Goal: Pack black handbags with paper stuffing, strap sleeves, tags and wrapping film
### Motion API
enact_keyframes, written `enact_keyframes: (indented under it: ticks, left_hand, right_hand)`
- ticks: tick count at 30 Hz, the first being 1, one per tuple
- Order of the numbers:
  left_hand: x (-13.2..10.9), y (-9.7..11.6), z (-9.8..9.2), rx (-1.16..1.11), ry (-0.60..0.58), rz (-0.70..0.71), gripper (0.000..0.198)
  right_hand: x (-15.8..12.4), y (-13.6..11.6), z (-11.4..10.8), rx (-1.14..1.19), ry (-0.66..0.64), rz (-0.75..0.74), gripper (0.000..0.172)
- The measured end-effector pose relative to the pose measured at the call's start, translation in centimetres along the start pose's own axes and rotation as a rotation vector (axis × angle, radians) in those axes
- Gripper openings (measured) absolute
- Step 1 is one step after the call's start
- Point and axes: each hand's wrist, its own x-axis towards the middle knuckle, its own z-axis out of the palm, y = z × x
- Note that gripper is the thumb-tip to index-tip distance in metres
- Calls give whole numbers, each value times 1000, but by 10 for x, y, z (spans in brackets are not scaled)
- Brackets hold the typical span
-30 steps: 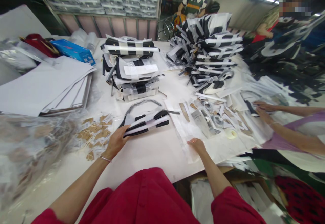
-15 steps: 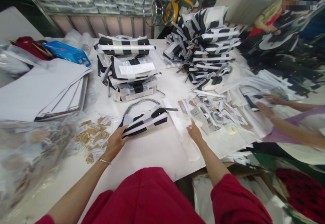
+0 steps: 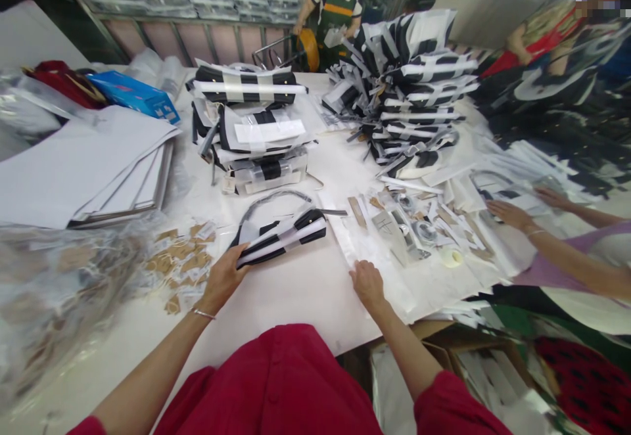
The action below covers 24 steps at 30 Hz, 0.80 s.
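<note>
A folded black-and-white striped bag with a thin curved handle lies on the white table in front of me. My left hand grips its near end, fingers closed on the edge. My right hand rests, fingers curled, on a clear plastic sleeve to the right of the bag. I cannot make out whether it pinches the sleeve.
Stacks of packed striped bags and a loose heap stand behind. White sheets lie at left, brown tags beside the bag, small parts and tape at right. Another person's hands work at right. A carton sits below.
My right hand reached forward toward the small parts, then drew back and left onto the plastic sleeve. My left hand stayed on the bag.
</note>
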Motion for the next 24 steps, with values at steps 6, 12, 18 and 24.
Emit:
enact_keyframes:
  ticks: [6, 12, 18, 24]
  left_hand:
    - [-2, 0, 2, -16, 14, 4, 42]
    - [-2, -4, 4, -18, 21, -6, 43]
    - [-1, -4, 3, -25, 22, -9, 43]
    - [-2, -8, 4, -33, 21, -20, 45]
  right_hand:
    - [11, 0, -18, 25, -134, 105, 29]
    - [18, 6, -32, 98, -105, 197, 15]
    - [16, 19, -34, 250, -106, 240, 16]
    - [17, 37, -26, 522, -171, 271, 18]
